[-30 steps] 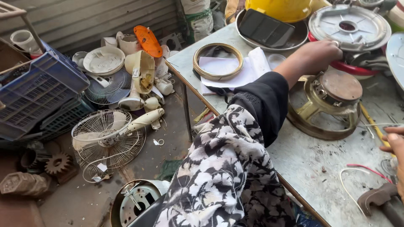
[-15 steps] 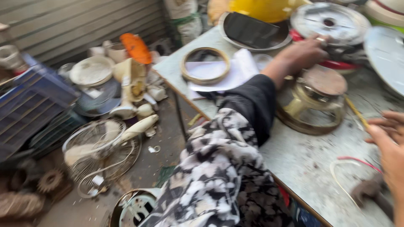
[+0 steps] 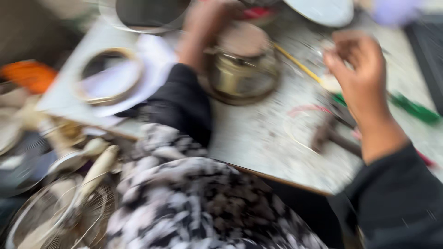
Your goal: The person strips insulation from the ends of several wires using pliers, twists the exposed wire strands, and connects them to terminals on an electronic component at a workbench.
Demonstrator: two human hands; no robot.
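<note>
The whole view is blurred by motion. My left hand [image 3: 203, 32] reaches across the grey tabletop [image 3: 258, 138] and lies against the far left side of a round brass-coloured metal housing with a brown cap [image 3: 242, 69]; whether it grips it is unclear. My right hand [image 3: 360, 74] hovers above the table to the right of the housing. Its fingers are loosely bent and nothing shows in them. A thin yellow stick [image 3: 295, 62] lies between the housing and that hand. My black sleeves and a black-and-white patterned cloth [image 3: 194, 207] fill the foreground.
A brass ring on white paper [image 3: 108, 76] lies at the table's left end. A hammer-like tool [image 3: 332, 136], a loop of wire [image 3: 300, 127] and a green-handled tool [image 3: 415, 108] lie by my right hand. Wire fan guards [image 3: 55, 216] and an orange object [image 3: 27, 76] are on the floor at left.
The view has swung right and closer to the table. My right hand has come up from the right edge to above the tools. My left hand stays by the housing.
</note>
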